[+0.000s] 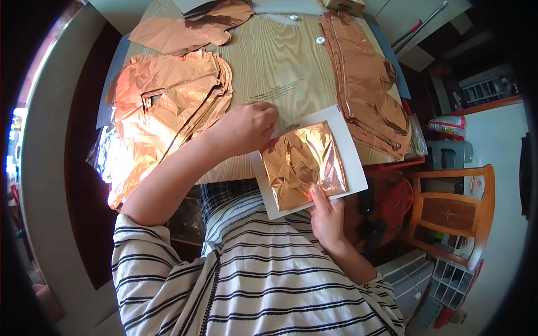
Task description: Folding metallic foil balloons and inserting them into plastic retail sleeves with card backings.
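Observation:
My right hand [326, 217] grips a white card [353, 168] at its near edge, thumb on top. On the card lies a folded copper-coloured foil balloon [305, 162], flat and crinkled, with a small reddish spot by my thumb. My left hand [255, 126] is closed, its fingers curled just past the card's far left edge. It seems to pinch the near edge of a clear plastic bag [276, 92], which lies flat on the table and shows small dark print. The bag's outline is hard to make out, and my left fingertips are partly hidden.
A pile of flat copper foil balloons [179, 101] covers the table's left side, near my left forearm. More foil sheets [190, 31] lie far left. Another foil stack [364, 78] lies right. Two small round white objects sit far back. A wooden chair [448, 213] stands right.

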Demonstrator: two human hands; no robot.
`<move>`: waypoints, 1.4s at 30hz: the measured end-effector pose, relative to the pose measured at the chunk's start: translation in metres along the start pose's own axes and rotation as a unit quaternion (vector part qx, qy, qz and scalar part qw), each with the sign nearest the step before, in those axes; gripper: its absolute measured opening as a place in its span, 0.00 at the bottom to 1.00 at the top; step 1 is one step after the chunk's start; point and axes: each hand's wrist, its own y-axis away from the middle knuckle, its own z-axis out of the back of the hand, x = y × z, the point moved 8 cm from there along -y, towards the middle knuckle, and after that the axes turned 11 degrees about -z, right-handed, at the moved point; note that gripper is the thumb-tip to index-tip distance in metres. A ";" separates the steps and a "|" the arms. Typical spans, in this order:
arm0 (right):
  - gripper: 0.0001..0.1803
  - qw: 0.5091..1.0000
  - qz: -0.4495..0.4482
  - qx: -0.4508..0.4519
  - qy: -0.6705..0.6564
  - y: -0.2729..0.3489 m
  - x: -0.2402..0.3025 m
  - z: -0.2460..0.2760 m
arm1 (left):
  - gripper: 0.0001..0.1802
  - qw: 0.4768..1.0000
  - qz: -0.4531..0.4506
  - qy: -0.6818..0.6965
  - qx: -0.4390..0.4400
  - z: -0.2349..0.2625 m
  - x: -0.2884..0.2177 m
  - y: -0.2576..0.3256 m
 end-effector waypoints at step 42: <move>0.12 0.978 -0.003 0.153 -0.142 -0.010 -0.004 -0.038 | 0.08 0.981 -0.115 -0.127 -0.093 0.026 -0.060 -0.041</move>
